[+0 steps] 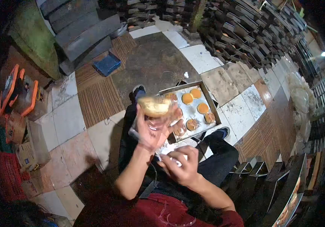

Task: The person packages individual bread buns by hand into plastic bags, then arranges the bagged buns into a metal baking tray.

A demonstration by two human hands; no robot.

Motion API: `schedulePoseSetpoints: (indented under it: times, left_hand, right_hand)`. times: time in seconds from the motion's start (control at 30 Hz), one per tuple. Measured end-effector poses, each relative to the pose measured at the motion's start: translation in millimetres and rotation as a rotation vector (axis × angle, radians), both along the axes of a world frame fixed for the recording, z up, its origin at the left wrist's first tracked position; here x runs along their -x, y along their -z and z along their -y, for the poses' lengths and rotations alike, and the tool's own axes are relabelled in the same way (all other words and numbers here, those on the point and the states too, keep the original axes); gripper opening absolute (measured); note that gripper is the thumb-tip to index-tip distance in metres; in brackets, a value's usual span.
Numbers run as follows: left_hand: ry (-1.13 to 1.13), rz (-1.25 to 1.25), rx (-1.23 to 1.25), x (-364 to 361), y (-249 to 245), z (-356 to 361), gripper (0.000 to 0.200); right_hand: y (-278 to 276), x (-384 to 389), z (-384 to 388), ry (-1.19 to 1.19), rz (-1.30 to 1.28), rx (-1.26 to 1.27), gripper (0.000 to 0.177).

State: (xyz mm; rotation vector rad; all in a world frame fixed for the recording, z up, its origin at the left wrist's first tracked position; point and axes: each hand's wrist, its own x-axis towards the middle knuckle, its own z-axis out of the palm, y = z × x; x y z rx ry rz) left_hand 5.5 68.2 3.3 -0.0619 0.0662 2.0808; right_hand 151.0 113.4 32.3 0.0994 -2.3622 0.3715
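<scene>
My left hand (153,134) is raised above my lap, its fingers curled round a golden bun (155,107). Motion blurs the bun, and clear plastic appears to hang about it and the palm. Lower and to the right, my right hand (182,164) is closed, pinching a clear plastic bag (166,149) at its fingertips. Just beyond the hands is a metal tray (216,109) with several round buns on it. Some, like the orange-gold bun (202,108), have smooth tops. Others, such as the bun (191,125) near the front, have brown patches.
A blue tray (107,64) lies on the tiled floor ahead. Orange-edged crates (30,99), a cardboard box (27,155) and a red crate (7,176) stand at the left. Stacked metal trays (246,34) line the back right. More metal trays (283,181) are close at my right.
</scene>
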Motion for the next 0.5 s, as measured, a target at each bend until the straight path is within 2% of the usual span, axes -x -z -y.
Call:
schedulePoseSetpoints:
  times: [0.03, 0.1, 0.13, 0.17, 0.23, 0.27, 0.37, 0.4, 0.43, 0.5]
  left_hand:
    - [-0.071, -0.11, -0.034, 2.3, -8.7, 0.5, 0.085]
    - [-0.201, -0.331, 0.032, 2.1, -24.1, 1.1, 0.082]
    - [-0.201, -0.334, 0.031, 1.1, -31.9, 2.9, 0.082]
    - [-0.231, -0.411, 0.018, -0.2, -38.7, 4.9, 0.081]
    - [-0.264, -0.486, 0.001, -1.5, -44.9, 7.3, 0.08]
    - [-0.277, -0.541, 0.055, -1.1, -45.8, 8.4, 0.079]
    - [-0.358, -0.589, 0.132, -2.0, -42.1, 10.9, 0.076]
    - [-0.339, -0.51, 0.129, -2.6, -41.6, 11.3, 0.075]
    - [-0.316, -0.433, 0.125, -3.2, -41.5, 11.1, 0.074]
    - [-0.301, -0.451, 0.116, -6.5, -40.7, 10.1, 0.072]
  right_hand:
    - [-8.6, -5.0, -4.1, 0.007, 0.042, 0.129, 0.038]
    - [-36.8, 3.9, -9.0, 0.154, 0.121, 0.351, 0.039]
    - [-40.1, 10.4, -14.9, 0.068, 0.133, 0.526, 0.038]
    - [-39.9, 14.3, -19.3, -0.039, 0.249, 0.633, 0.035]
    - [-15.6, 15.2, -26.2, -0.201, 0.399, 1.204, 0.032]
    - [-16.0, 13.4, -22.3, -0.198, 0.303, 1.312, 0.027]
    - [-32.0, 1.9, -17.6, -0.218, 0.329, 1.242, 0.024]
    - [-35.1, 3.7, -18.2, -0.176, 0.388, 1.01, 0.021]
    - [-31.6, 6.2, -20.6, -0.173, 0.39, 1.009, 0.021]
    - [-21.1, 7.9, -25.3, -0.089, 0.478, 1.311, 0.02]
